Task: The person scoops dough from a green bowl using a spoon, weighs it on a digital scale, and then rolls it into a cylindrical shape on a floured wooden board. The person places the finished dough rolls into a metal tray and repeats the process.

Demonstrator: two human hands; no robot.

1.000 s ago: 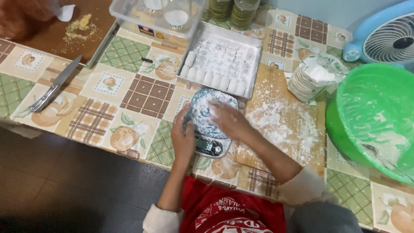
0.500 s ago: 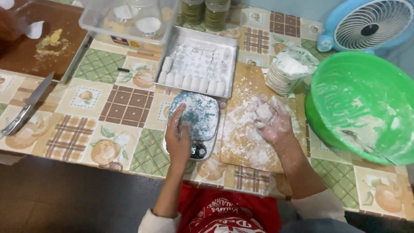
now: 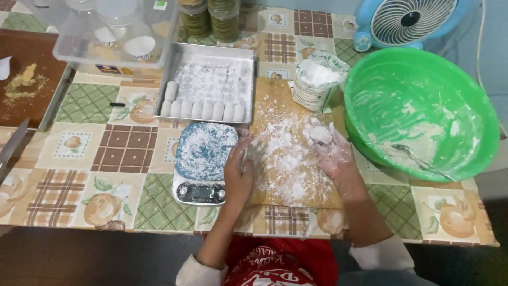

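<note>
My left hand [image 3: 237, 172] rests against the right edge of a small kitchen scale [image 3: 200, 191], whose blue top plate [image 3: 205, 151] is dusted with flour. Its fingers are curled, and I cannot tell whether they hold anything. My right hand [image 3: 332, 151] is coated in flour and sits on the far right part of a floured wooden board [image 3: 283, 175]. Its fingers close around a small white dough lump [image 3: 319, 131].
A metal tray [image 3: 207, 53] of floured dough pieces stands behind the scale. An open flour bag [image 3: 317, 79], a large green bowl [image 3: 423, 100] holding a spoon [image 3: 418, 158], and a blue fan [image 3: 407, 21] are at the right. A clear plastic box [image 3: 116, 32], jars [image 3: 211, 18], a dark board [image 3: 26, 85] and a knife [image 3: 11, 148] are at the left.
My right hand left the scale plate, crossed to the floured board and now holds a dough lump near the bowl. My left hand slid from the plate to the scale's right edge.
</note>
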